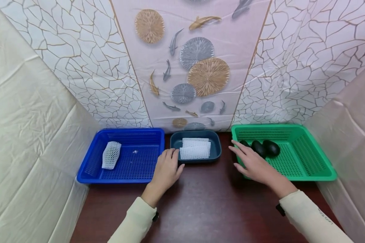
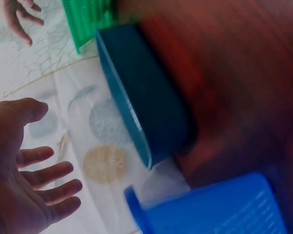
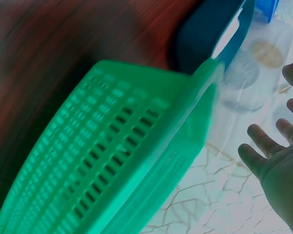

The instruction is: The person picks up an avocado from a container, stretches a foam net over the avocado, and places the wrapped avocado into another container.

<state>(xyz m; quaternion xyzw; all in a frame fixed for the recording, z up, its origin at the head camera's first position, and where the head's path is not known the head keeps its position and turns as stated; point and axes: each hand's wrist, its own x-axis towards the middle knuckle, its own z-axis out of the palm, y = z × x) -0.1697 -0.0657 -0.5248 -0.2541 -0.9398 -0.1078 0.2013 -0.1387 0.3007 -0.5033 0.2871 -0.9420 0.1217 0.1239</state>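
Note:
My left hand [image 1: 166,167] hovers with loosely bent fingers at the left end of a dark teal tray [image 1: 195,161], holding nothing. White foam net sleeves [image 1: 195,149] lie flat inside that tray. Over the left side of a green basket [image 1: 319,177] is my right hand [image 1: 251,162], its fingers spread and nothing in them. Several black, egg-shaped fruits [image 1: 272,149], perhaps avocados, lie in the green basket; one is partly behind the right hand. In the left wrist view the left hand [image 2: 29,170] shows an empty palm, and the right wrist view shows the right hand [image 3: 278,156] empty too.
A blue basket [image 1: 118,180] stands on the left with a white netted item [image 1: 111,155] and a small white scrap [image 1: 135,152] in it. The dark wooden table [image 1: 197,202] meets a patterned cloth backdrop [image 1: 182,67] behind the containers. Pale cloth walls [image 1: 33,135] close both sides.

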